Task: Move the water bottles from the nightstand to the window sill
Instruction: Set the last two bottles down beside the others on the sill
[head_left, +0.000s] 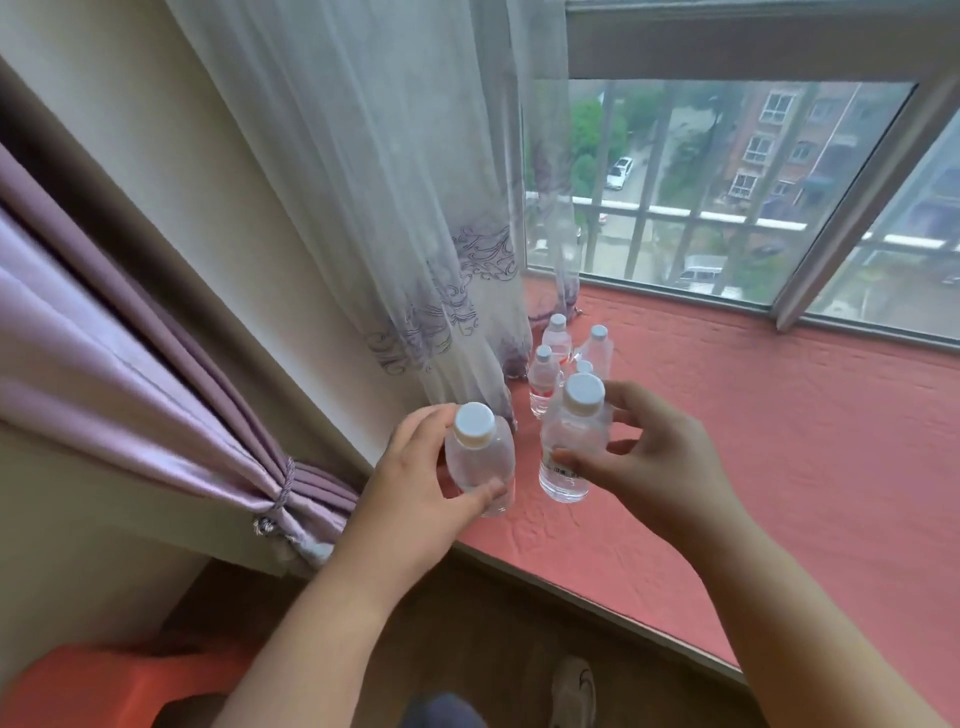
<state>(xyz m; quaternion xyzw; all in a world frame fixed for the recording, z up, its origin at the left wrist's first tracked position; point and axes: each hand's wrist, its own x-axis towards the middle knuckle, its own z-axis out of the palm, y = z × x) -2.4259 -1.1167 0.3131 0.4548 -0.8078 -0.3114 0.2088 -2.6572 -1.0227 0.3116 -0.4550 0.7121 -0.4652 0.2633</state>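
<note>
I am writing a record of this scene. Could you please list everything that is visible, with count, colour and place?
water bottles: six, clear with white caps, upright on the sill near the sheer curtain
window sill: one, pink cover, below the window
sheer curtain: one, white with purple pattern, left of the window
purple curtain: one, tied back, far left
stool: one, orange, bottom left
shoe: one, beige, on the floor
hands: left hand grips the nearest-left bottle; right hand holds the bottle beside it

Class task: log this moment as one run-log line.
left hand: grips bottle | right hand: grips bottle | both on sill | others behind
</note>
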